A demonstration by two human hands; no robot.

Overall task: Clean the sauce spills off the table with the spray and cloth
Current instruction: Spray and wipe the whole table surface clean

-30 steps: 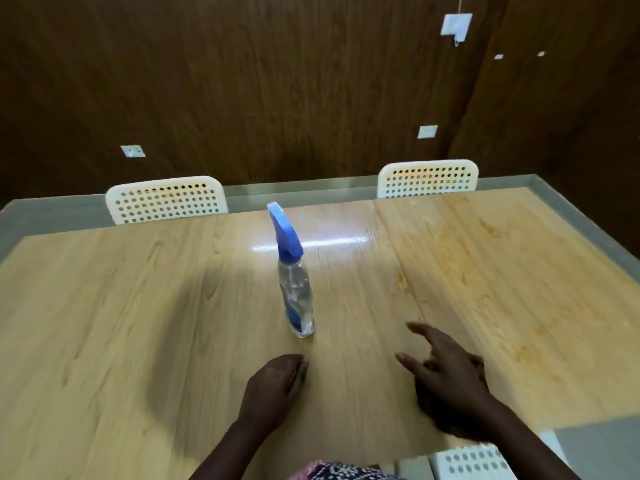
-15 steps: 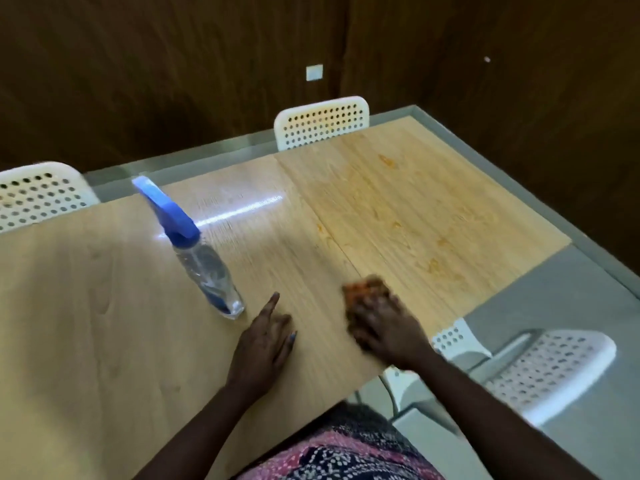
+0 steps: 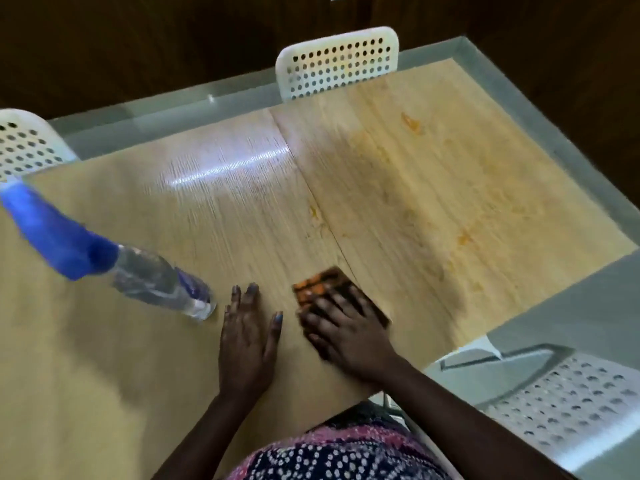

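Note:
A clear spray bottle [image 3: 152, 278] with a blue trigger head stands on the wooden table [image 3: 104, 358], left of my hands. My left hand [image 3: 247, 337] lies flat on the table, fingers apart, holding nothing, a little right of the bottle's base. My right hand [image 3: 343, 327] presses down on a small orange and dark patterned cloth [image 3: 318, 284], which lies on the table near the seam between the two boards. Orange sauce smears [image 3: 412, 123] are spread over the right board, with further smears [image 3: 464, 239] near its right edge.
A white perforated chair [image 3: 337, 65] stands at the far side, another chair [image 3: 24, 145] at far left and a third chair [image 3: 568, 403] at near right. The table's right edge [image 3: 554, 292] drops to grey floor.
My view has swung right and down. My right hand brought the cloth onto the table and now lies flat over it. My left hand has flattened beside the bottle.

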